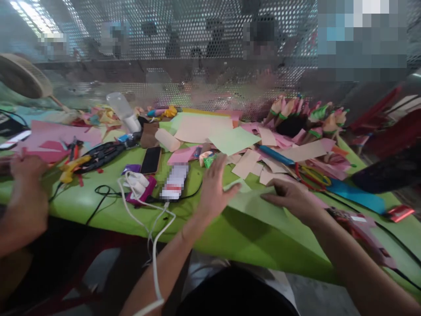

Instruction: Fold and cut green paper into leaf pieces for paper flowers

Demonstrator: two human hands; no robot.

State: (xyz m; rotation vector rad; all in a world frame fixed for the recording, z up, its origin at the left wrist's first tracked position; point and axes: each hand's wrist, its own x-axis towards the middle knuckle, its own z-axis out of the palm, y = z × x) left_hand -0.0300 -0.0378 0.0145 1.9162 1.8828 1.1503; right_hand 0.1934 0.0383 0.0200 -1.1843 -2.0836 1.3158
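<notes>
Head view: left hand (214, 189), fingers extended, apparently steadies the pale-green paper sheet (255, 205); right hand (294, 198), fingers bent at its right, grip indeterminable.

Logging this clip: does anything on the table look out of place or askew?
Yes, one thing: a white cable runs off the green table's front edge and crosses in front of the person's left forearm, where it might snag. The paper pieces lie scattered and overlapping, but nothing looks spilled.

perf. wall (194, 26), grn tbl (72, 206), gry flr (322, 293)
</notes>
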